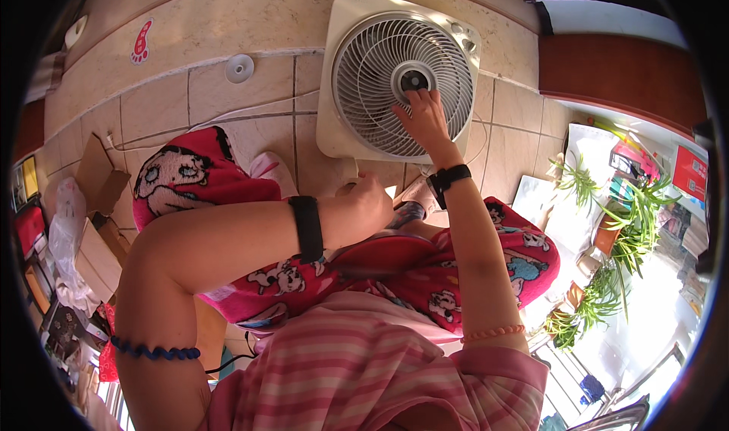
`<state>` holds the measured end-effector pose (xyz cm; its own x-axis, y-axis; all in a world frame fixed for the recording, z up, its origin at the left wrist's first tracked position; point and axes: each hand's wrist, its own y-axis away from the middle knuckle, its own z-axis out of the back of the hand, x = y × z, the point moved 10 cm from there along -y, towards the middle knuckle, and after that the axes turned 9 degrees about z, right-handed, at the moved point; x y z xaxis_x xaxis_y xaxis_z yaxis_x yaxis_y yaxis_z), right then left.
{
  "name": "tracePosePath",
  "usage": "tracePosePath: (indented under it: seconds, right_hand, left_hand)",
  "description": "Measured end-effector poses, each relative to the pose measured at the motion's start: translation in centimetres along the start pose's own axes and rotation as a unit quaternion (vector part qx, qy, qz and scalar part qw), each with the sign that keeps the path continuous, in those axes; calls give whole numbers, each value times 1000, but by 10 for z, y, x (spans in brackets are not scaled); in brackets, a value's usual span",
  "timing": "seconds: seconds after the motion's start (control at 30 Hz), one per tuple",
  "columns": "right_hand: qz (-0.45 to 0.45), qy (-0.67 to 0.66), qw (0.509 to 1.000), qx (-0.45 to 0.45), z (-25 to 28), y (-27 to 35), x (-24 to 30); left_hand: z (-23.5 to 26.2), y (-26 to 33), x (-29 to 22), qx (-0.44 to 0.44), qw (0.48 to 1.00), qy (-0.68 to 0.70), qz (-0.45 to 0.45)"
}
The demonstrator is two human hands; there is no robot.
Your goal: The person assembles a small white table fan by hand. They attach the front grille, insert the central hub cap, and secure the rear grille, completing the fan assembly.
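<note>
A square beige box fan [328, 127] lies on the tiled floor in front of me, its round spiral grille facing up. My right hand [425, 119] reaches over the grille. Its fingertips are at the dark round hub [414, 80], with the thumb spread out to the left. Close to the fan's near edge, my left hand [366, 205] is closed with curled fingers. What it holds, if anything, is hidden. A small round white disc-shaped part [239, 69] with a raised centre sits on the floor left of the fan.
A white cord [228, 114] runs left from the fan across the tiles. Opened cardboard boxes [102, 174] and a clear plastic bag [67, 218] stand at left. Potted plants [607, 233] line the right side. My knees, in a pink patterned garment [182, 169], flank my hands.
</note>
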<state>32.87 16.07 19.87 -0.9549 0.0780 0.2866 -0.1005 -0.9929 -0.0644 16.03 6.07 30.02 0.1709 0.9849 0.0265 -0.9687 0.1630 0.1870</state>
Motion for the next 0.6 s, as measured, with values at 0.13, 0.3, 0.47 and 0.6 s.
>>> tracePosePath:
  seconds: [0.13, 0.3, 0.47, 0.6]
  right_hand:
    - [-2, -57, 998, -41, 7, 4, -1]
    - [-63, -86, 989, -105, 18, 4, -19]
    - [-102, -53, 989, -93, 14, -6, -32]
    - [-102, -31, 993, -49, 6, -16, -29]
  left_hand:
    - [28, 11, 11, -173, 983, -39, 55]
    - [25, 9, 10, -154, 986, -40, 53]
    - [9, 0, 2, -63, 998, -8, 8]
    - [-6, -6, -5, 23, 999, 0, -24]
